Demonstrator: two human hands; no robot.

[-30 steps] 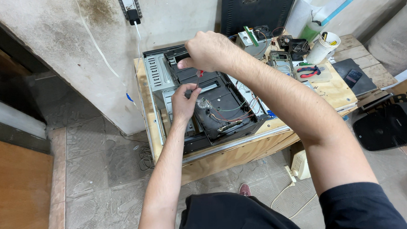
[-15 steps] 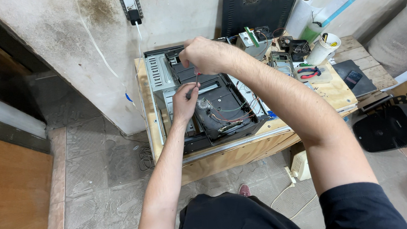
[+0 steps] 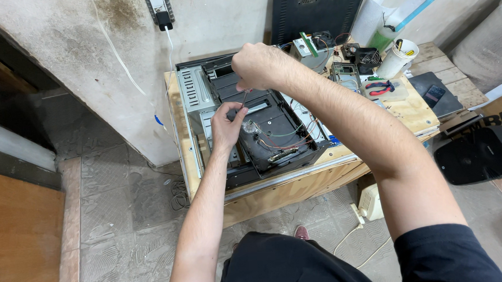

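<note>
Since a moment ago the right hand (image 3: pixel 261 65) has pulled back from the case's far edge and the left hand (image 3: pixel 227 125) has risen toward it. The opened computer case (image 3: pixel 250 129) lies flat on the wooden worktop (image 3: pixel 415 112). Right fingers are clenched on a thin screwdriver (image 3: pixel 243 98); left fingers pinch near its tip.

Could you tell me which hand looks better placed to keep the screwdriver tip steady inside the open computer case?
Left, probably: the left hand pinches low by the tip of the screwdriver, while the right hand grips its top.
</note>
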